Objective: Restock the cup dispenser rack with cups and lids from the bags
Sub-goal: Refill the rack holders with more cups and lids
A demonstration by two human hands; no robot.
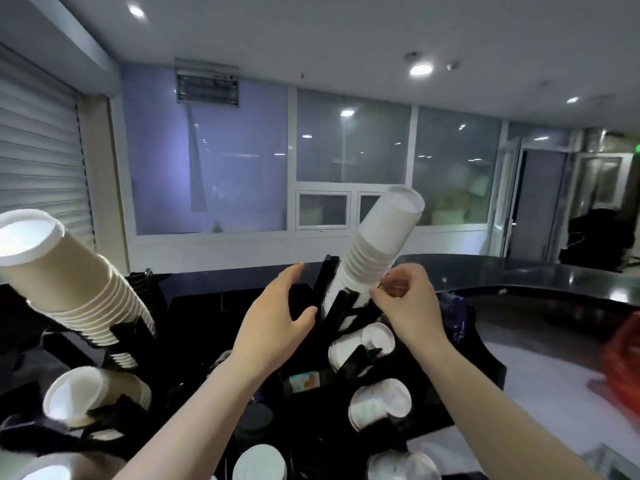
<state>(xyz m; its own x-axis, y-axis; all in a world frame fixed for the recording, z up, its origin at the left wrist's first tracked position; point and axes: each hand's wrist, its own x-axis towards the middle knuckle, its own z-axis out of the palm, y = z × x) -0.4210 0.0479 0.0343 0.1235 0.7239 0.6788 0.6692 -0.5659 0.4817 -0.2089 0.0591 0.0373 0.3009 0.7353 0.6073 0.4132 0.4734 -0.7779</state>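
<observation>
cups: matt white paper | rack: black plastic | counter: glossy blk

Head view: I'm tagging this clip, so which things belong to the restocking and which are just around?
Job:
white cup stack in the black rack
tan cup stack
left hand, open
right hand, fingers at the white stack

Around:
dark counter
red object

Two tilted cup stacks stand in the rack, one left, one right.
</observation>
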